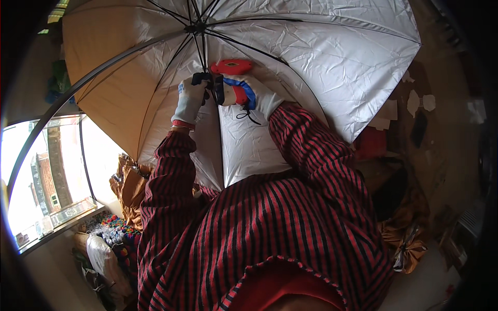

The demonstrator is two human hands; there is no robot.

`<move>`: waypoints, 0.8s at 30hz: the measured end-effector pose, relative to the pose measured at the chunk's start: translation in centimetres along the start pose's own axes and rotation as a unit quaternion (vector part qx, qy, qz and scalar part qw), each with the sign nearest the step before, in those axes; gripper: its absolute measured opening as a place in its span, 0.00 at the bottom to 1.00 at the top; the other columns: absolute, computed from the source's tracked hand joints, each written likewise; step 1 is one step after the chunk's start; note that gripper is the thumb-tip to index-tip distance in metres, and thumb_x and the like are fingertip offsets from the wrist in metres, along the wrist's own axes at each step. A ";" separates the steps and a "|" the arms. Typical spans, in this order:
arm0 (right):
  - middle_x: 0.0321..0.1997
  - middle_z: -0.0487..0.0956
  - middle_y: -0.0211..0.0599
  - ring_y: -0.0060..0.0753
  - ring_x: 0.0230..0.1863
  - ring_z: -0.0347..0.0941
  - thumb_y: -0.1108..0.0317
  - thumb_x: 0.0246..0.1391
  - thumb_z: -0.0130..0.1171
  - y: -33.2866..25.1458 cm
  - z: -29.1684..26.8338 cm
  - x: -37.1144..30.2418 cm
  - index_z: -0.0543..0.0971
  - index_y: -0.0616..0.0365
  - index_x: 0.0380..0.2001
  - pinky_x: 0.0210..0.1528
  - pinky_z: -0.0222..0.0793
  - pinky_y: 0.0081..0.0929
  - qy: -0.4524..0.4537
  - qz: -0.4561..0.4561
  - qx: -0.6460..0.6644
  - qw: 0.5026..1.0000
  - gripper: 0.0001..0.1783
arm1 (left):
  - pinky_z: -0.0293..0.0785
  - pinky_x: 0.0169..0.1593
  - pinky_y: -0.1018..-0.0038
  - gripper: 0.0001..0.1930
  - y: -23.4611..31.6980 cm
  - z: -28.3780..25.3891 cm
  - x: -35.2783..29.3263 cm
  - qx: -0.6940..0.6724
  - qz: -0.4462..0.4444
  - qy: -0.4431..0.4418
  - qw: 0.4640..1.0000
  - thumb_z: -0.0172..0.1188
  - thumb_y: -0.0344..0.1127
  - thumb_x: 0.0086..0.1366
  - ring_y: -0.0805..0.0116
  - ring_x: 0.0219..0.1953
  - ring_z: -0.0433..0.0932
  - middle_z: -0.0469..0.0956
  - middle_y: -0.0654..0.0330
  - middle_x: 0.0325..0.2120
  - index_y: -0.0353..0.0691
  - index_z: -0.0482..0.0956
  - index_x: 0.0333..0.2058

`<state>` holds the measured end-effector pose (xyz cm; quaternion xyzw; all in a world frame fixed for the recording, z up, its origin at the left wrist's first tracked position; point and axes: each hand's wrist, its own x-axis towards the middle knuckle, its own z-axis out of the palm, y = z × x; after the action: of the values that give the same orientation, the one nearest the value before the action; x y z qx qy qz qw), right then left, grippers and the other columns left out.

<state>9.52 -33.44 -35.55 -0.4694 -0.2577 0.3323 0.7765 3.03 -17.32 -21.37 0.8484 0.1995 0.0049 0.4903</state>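
A large open umbrella [290,46] with a silvery, creased lining spreads before me; its black ribs meet at a dark hub [197,27]. My left hand [191,96], in a white glove with dark fingertips, pinches at a thin black rib below the hub. Close beside it, my right hand [254,93], also gloved, is closed around a red, white and blue object [239,95] whose exact kind I cannot make out. A black cord loop [249,117] dangles under that hand. Just above it, against the lining, shows a red piece [232,66] with a small diamond-shaped mark.
A thick dark shaft [93,78] curves from the hub to the lower left. At left is a bright window [52,176], with crumpled brown wrapping [129,186] and a multicoloured knitted item [114,228] near it. More brown wrapping [410,243] lies at lower right.
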 end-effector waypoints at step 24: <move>0.37 0.81 0.36 0.30 0.36 0.80 0.58 0.58 0.55 -6.6 4.5 -1.1 0.76 0.55 0.42 0.41 0.77 0.29 0.063 0.189 0.331 0.923 0.14 | 0.62 0.16 0.80 0.09 -2.6 -0.3 0.6 0.024 0.015 0.015 0.999 0.57 0.34 0.62 0.77 0.14 0.71 0.76 0.62 0.16 0.37 0.81 0.36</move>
<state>7.40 -33.97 -27.82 -0.2459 0.0098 0.5087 0.8250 2.67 -15.70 -23.52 0.8625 0.1939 0.0204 0.4670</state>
